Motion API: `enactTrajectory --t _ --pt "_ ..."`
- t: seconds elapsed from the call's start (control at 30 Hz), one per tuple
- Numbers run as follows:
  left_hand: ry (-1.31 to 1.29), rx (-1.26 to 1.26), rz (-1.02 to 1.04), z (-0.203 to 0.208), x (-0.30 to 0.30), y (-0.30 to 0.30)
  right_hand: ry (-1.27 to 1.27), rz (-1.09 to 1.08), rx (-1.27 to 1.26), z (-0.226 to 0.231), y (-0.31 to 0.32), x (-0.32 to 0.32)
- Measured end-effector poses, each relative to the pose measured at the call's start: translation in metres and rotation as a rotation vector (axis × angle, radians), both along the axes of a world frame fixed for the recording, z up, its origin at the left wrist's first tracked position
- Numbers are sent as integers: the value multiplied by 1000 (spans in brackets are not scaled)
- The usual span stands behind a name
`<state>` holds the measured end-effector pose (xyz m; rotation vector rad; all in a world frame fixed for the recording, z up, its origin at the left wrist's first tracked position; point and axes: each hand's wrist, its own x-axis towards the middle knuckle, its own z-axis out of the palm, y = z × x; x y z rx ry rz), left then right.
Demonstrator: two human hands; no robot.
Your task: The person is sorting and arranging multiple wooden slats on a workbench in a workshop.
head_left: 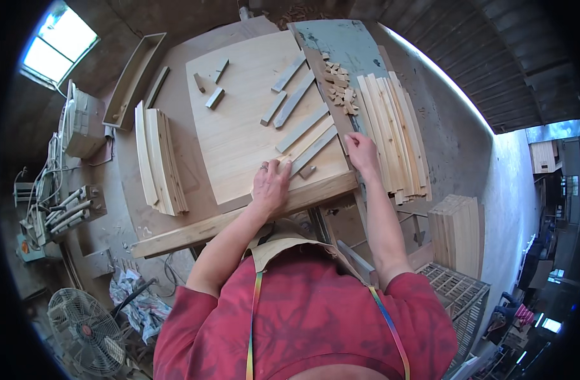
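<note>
Yellow strip [309, 140], likely light and stiff, best pinched by its edges, lies between grey bars [315, 150]; left grip [271, 188] bends over its near end, right grip [361, 153] curls; I cannot tell what either holds.

Bright daylight fills a divided window [67, 33] at the upper left, above a dim, cluttered side where a round wire-caged fan [74, 310] stands at the lower left. Dark ribbed panelling [473, 60] spans the upper right, edged by a thin line of light, and below it a pale surface [508, 183], wall or floor unclear, runs down toward a shadowy area with small bright patches at the far right.
</note>
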<state>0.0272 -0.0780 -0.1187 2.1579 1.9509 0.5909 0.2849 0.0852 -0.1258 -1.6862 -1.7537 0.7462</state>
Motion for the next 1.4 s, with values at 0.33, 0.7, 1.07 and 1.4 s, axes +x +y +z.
enactTrajectory --t 0.33,0.7,1.07,1.4 --pt "-287 -92 87 2 0 23 195 44 -5 -29 46 -26" --pt "-1007 -22 272 78 -43 44 1110 303 -209 98 37 -85" --pt "-1051 334 738 135 -126 -23 620 754 -487 82 -19 -145" --pt "-426 293 1376 65 -349 -87 266 690 -361 7 -11 -82"
